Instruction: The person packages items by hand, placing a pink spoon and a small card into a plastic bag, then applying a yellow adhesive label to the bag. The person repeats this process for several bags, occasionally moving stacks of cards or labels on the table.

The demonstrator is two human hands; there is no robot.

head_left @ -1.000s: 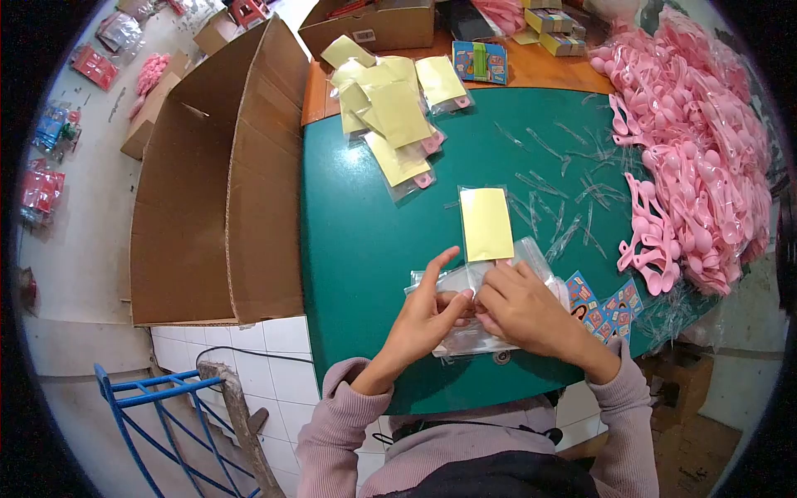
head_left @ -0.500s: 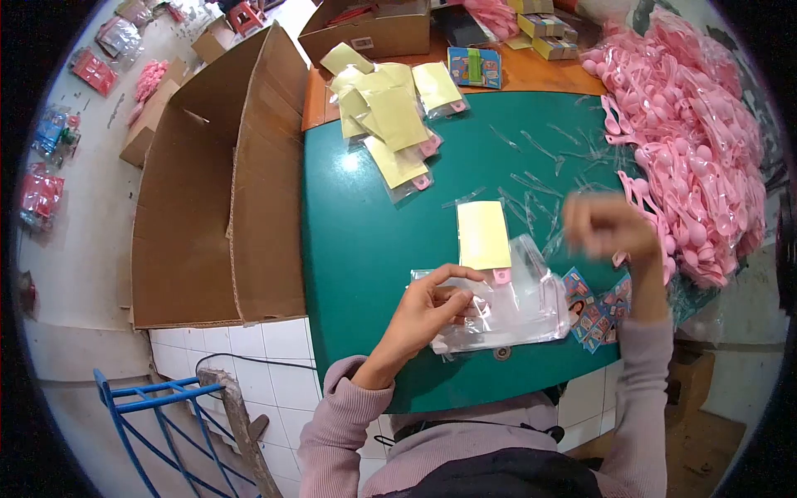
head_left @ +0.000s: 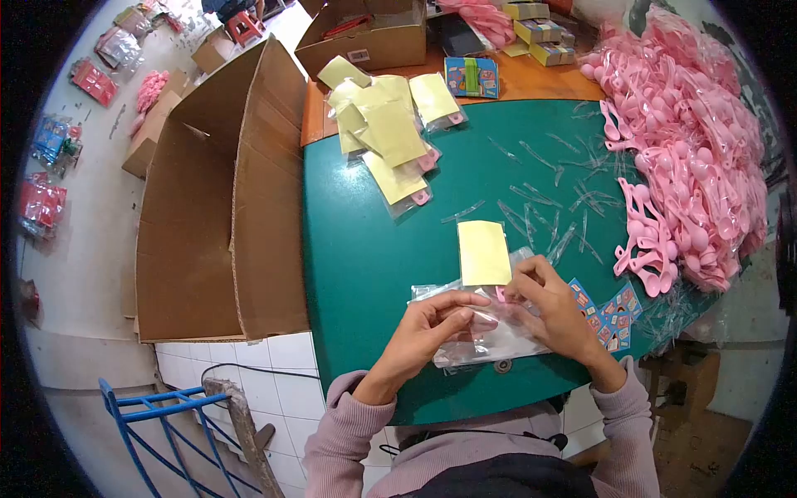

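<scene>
A packet with a yellow card [head_left: 484, 253] lies on the green table [head_left: 374, 241] just ahead of my hands. My left hand [head_left: 432, 324] pinches the top of a stack of clear plastic bags [head_left: 477, 336] near the table's front edge. My right hand [head_left: 552, 303] rests on the same stack from the right, its fingers closed on the bag's edge beside the yellow packet's pink end. Several small printed cards [head_left: 610, 315] lie just right of my right hand.
A heap of pink plastic spoons [head_left: 693, 149] fills the table's right side. Finished yellow packets [head_left: 390, 124] pile at the far left of the table. Clear plastic strips [head_left: 548, 199] litter the middle. An open cardboard box [head_left: 224, 183] stands to the left; another box [head_left: 369, 33] sits at the back.
My right hand, which had lifted away to the right toward the spoons, has come back down onto the bag stack. My left hand stayed on the bags.
</scene>
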